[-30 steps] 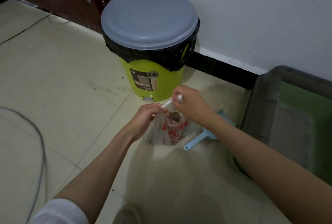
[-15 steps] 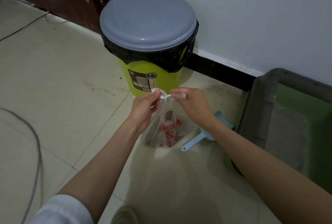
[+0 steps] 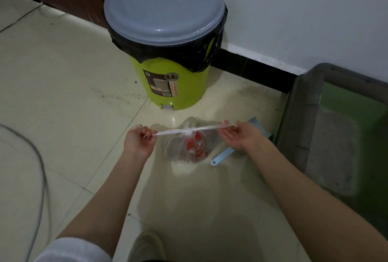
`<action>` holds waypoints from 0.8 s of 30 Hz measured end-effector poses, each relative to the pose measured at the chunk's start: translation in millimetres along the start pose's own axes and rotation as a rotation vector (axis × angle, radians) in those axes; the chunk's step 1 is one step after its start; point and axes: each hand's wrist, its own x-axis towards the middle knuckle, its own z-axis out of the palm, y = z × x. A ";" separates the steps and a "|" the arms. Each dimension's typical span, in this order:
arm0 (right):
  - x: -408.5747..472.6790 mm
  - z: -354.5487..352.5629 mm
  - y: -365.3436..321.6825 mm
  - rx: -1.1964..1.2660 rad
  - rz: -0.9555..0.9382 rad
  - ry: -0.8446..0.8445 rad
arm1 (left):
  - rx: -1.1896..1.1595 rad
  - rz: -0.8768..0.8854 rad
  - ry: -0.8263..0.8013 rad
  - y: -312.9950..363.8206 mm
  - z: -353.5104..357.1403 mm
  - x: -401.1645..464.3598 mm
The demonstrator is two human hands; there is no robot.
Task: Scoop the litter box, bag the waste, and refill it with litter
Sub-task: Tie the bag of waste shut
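A pale tiled floor (image 3: 63, 85) fills most of the view, with broad bare tile to the left of the arms, crossed only by a grey cable (image 3: 41, 169) curving down the left edge. Against the white wall stands a lime-green pedal bin (image 3: 178, 85) with a grey lid (image 3: 164, 6) closed over a black liner, its label reading 9.6 L. At the right edge sits the grey-rimmed litter box (image 3: 302, 114), green inside, with grey litter in its bottom; its near rim lies close to the right forearm. Between bin and box, on the floor, sits the clear plastic bag (image 3: 189, 146) with red print. The left hand (image 3: 138, 138) is clenched on 1 twisted bag handle and the right hand (image 3: 239, 136) pinches the other, the 2 strands stretched taut sideways from a knot above the bag. A light-blue scoop (image 3: 222, 155) lies just right of the bag, partly under the right hand.
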 end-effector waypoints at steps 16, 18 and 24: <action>5.9 18.1 24.9 -0.110 -0.346 -0.157 | 0.331 0.139 -0.219 0.1 36.2 -23.3; 9.6 14.1 48.5 -0.129 -0.373 -0.004 | 0.321 0.117 -0.193 -10.3 36.2 -29.4; 9.9 21.3 67.7 -0.735 -0.480 0.057 | 0.581 0.205 -0.230 -20.2 21.9 -38.9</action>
